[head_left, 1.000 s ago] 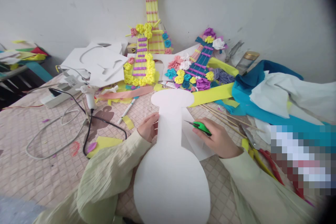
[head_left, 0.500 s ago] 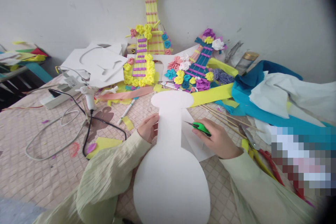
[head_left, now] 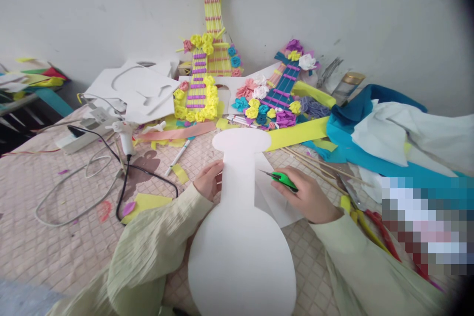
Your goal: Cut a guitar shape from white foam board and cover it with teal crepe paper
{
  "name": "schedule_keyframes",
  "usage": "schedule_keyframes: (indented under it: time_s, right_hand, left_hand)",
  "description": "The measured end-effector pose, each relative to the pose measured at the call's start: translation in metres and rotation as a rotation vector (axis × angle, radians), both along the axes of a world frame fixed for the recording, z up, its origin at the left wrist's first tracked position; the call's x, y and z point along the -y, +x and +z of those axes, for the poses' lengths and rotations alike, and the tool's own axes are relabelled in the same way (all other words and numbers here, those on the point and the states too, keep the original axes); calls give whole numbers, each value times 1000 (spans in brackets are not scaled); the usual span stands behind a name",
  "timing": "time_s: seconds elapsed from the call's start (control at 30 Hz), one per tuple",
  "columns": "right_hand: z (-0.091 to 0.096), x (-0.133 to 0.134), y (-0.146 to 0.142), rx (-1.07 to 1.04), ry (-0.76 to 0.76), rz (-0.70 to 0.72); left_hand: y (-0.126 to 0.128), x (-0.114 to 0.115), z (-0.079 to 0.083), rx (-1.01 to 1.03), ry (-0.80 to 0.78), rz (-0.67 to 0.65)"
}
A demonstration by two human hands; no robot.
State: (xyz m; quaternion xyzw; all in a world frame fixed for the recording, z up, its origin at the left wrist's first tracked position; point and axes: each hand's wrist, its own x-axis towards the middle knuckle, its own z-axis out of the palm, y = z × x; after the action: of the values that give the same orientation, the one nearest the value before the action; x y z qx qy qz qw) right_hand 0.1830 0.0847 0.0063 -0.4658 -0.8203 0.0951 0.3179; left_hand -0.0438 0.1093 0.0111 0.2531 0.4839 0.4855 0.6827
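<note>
A white guitar-shaped cutout lies in front of me, its rounded body nearest and its neck pointing away. My left hand grips the left edge of the neck, with some fingertips hidden behind it. Closed in my right hand is a green craft knife, its thin blade out and pointing left. The blade tip is just right of the neck, apart from it. Beneath the blade, a white sheet shows partly under the cutout.
Decorated paper guitars lean at the back wall. A glue gun with its black cord stands left, near a power strip. Thin wooden sticks, red-handled scissors and blue paper lie to the right.
The cutout's top has shifted very slightly left. Both hands keep practically the same place and hold.
</note>
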Motion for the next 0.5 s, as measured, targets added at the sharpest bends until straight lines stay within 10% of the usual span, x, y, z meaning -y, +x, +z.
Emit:
schedule_keyframes:
  time_s: [0.5]
  right_hand:
    - [12, 3, 2, -41, -33, 122]
  left_hand:
    - [-1, -1, -4, 76, 0, -2]
